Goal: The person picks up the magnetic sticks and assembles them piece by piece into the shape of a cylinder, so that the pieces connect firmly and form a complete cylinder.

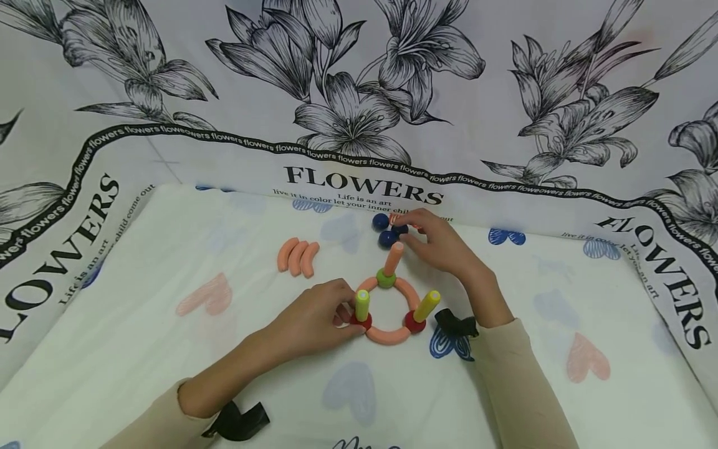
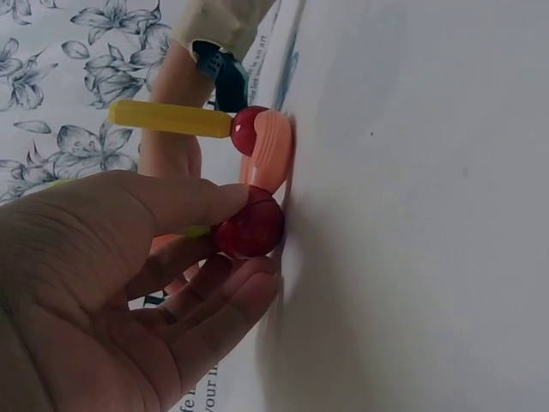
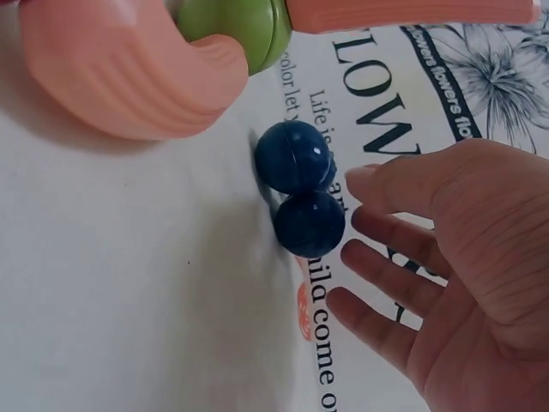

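Observation:
A ring of curved peach toy pieces lies on the white cloth, joined by two red balls and a green ball. From the balls rise a peach rod, a yellow rod and a yellow-green rod. My left hand pinches the near-left red ball between thumb and fingers. Beyond the ring, my right hand reaches to a cluster of blue balls. Its fingers are parted, with the fingertips right beside the balls.
Three loose curved peach pieces lie side by side left of the ring. The cloth carries printed hearts and bows. Behind it hangs a flower-printed fabric. Dark straps hang at both wrists.

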Tool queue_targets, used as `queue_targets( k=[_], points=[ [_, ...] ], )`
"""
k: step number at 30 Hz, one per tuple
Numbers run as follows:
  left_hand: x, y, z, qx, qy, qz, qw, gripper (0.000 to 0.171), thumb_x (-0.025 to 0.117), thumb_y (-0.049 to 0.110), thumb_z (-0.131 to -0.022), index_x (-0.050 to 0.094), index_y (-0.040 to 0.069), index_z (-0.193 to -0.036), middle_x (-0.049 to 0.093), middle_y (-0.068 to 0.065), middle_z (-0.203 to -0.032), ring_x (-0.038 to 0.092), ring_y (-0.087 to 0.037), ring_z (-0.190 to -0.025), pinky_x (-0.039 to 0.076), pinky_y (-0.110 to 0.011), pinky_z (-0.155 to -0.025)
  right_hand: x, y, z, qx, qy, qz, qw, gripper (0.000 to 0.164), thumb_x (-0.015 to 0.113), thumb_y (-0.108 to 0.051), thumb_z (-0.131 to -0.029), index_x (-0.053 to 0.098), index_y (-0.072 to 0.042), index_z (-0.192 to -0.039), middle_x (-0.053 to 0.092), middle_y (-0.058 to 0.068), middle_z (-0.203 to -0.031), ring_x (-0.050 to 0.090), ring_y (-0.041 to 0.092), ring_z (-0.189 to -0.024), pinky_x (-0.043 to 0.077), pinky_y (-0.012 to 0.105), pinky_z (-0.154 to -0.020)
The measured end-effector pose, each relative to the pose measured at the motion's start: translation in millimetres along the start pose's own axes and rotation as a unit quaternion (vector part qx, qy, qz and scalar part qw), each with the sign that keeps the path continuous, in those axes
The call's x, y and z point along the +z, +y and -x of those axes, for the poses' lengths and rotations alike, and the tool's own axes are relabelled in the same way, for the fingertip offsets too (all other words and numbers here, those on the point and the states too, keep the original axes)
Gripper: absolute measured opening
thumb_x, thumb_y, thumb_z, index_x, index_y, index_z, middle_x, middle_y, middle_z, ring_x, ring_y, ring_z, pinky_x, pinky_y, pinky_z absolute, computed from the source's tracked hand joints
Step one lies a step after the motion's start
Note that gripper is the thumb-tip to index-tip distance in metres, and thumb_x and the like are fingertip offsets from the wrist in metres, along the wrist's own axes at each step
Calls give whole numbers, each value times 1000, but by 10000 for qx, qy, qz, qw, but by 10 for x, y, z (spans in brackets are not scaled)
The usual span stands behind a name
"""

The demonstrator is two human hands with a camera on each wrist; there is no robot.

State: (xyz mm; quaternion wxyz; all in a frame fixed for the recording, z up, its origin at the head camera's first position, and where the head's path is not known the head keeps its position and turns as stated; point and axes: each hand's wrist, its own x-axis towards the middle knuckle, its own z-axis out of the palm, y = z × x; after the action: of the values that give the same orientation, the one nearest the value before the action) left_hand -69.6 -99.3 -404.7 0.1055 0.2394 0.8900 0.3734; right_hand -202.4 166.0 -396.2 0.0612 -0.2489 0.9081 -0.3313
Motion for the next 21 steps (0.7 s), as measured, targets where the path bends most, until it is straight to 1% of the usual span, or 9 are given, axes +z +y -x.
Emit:
queue_targets(
  k=[5,8,14,17,21],
  points=[
    [-11,21,16,44,-41,-97,9999,17,89,19,-86,76,19,-98,67,3,-97,67,-5,-82,53,-18,-71,16,36,-20,-26,-134,287,9995,37,65,-14,-104,66,-8,-140,59,14,-154,53,37,-146,43,57,-121],
    [-2,26,10,97,-57,-144,9998,17,89,19,-87,76,17,-98,67,3,-97,68,-5,-82,53,-18,-71,14,61,-9,-4,-129,428,9990,38,65,-15,-104,65,-9,-142,58,14,-155,51,37,-148,39,57,-124],
    [-18,14,-11,138,15,-257,9996,17,89,21,-87,79,18,-100,69,4,-98,68,-4,-83,53,-17,-71,4,48,-30,225,-48,612,9979,43,66,-14,-103,63,-11,-146,60,18,-147,57,40,-139,44,58,-119],
    [-19,6,-17,114,-16,-220,9997,18,89,22,-87,80,18,-102,69,4,-99,69,-4,-83,54,-17,-72,13,50,-34,384,-95,599,9974,43,66,-12,-103,63,-11,-146,60,18,-146,60,39,-134,47,56,-116],
    [-9,0,-15,104,-58,-135,9998,17,89,22,-87,81,20,-102,70,4,-100,70,-5,-85,55,-18,-74,35,81,-27,453,-151,531,9974,41,68,-10,-102,64,-10,-143,63,16,-142,63,36,-131,50,52,-114]
  ],
)
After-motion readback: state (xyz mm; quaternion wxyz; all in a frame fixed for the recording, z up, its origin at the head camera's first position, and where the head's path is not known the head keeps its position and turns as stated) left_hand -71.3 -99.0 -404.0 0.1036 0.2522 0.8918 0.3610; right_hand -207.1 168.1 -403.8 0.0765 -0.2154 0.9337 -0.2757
